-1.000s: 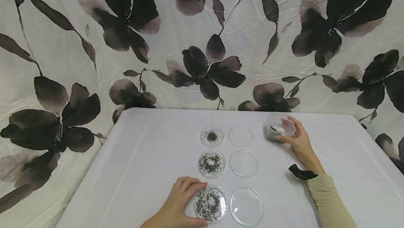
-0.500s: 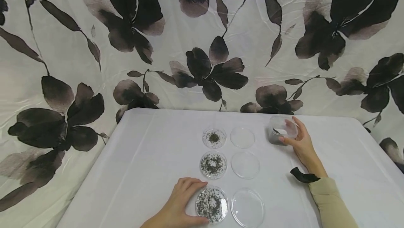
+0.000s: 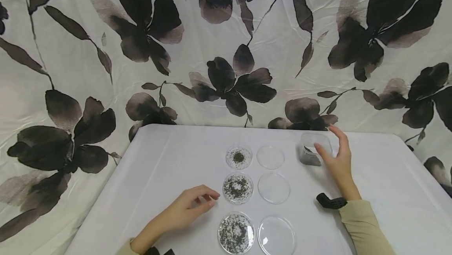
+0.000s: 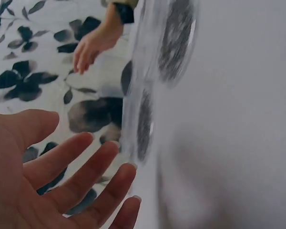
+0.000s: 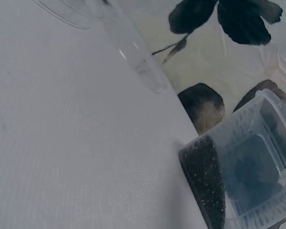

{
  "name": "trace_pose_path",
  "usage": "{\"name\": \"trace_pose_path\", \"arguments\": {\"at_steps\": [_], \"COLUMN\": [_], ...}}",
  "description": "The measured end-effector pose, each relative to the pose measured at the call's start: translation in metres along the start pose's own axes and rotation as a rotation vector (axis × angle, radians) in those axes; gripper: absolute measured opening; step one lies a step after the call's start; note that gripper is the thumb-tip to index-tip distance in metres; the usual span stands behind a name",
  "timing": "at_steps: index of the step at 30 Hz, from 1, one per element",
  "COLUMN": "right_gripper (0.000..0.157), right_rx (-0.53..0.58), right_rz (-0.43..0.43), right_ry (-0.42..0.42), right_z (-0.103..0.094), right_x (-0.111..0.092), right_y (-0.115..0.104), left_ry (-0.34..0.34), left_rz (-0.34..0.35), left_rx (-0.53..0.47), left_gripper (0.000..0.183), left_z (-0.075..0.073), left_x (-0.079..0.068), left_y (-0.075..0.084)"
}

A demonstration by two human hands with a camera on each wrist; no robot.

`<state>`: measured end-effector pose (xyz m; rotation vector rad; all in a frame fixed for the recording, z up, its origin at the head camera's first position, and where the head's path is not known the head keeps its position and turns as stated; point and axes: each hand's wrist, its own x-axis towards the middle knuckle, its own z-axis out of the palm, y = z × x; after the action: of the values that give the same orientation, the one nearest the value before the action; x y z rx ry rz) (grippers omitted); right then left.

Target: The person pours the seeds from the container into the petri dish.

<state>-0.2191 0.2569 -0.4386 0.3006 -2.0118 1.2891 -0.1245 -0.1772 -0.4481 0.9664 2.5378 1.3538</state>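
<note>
My left hand (image 3: 185,208) hovers over the table, left of the petri dishes, with nothing in its grasp. Its fingers spread loosely in the left wrist view. Three clear petri dishes form a column: a large one (image 3: 236,233) in front, a middle one (image 3: 238,188) and a small one (image 3: 239,157) at the back, each with dark flecks inside. My right hand (image 3: 338,163) is beside a clear plastic tub (image 3: 310,158), thumb and fingers apart, holding nothing. Dark grains (image 5: 205,176) fill the tub's bottom. In the right wrist view no fingers show.
Right of the filled dishes lie three clear round dishes or lids, large (image 3: 277,235), middle (image 3: 274,188) and small (image 3: 270,157). The white table (image 3: 148,161) ends at a floral cloth (image 3: 197,110) hanging behind it.
My left hand has let go of the large front dish and moved up and left. My right hand has released the tub, its fingers opening away from it; the tub stays put.
</note>
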Motion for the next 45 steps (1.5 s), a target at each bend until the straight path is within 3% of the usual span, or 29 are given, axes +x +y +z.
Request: {"name": "trace_pose_path", "arguments": {"at_steps": [7, 14, 21, 27, 29, 38, 42, 45], "right_gripper": [0.057, 0.060, 0.067, 0.061, 0.059, 0.055, 0.057, 0.063], "right_rx": [-0.007, -0.021, -0.017, -0.018, -0.034, -0.039, -0.043, -0.054], "right_rz": [-0.267, -0.331, -0.326, -0.332, -0.323, -0.132, -0.091, -0.059], "right_ry": [0.029, -0.059, -0.204, -0.386, -0.449, -0.706, -0.778, -0.812], "right_z": [0.009, 0.022, 0.037, 0.054, 0.060, 0.077, 0.082, 0.084], "right_x": [0.009, 0.018, 0.026, 0.024, 0.023, 0.014, 0.008, 0.005], "right_y": [-0.026, -0.034, -0.017, -0.013, -0.012, -0.003, 0.001, 0.004], "left_ry": [0.043, 0.209, 0.233, 0.206, 0.188, 0.130, 0.094, 0.071], "left_rz": [-0.022, -0.066, -0.125, -0.099, -0.099, -0.104, -0.123, -0.142], "left_rx": [0.101, 0.075, -0.030, -0.085, -0.109, -0.161, -0.124, -0.002], "left_gripper": [0.026, 0.030, 0.050, 0.066, 0.067, 0.069, 0.072, 0.078], "left_z": [-0.027, -0.045, -0.045, -0.039, -0.037, -0.028, -0.023, -0.019], "left_x": [0.032, 0.067, 0.091, 0.111, 0.117, 0.138, 0.140, 0.139], "left_y": [-0.012, -0.033, -0.056, -0.082, -0.082, -0.100, -0.100, -0.098]}}
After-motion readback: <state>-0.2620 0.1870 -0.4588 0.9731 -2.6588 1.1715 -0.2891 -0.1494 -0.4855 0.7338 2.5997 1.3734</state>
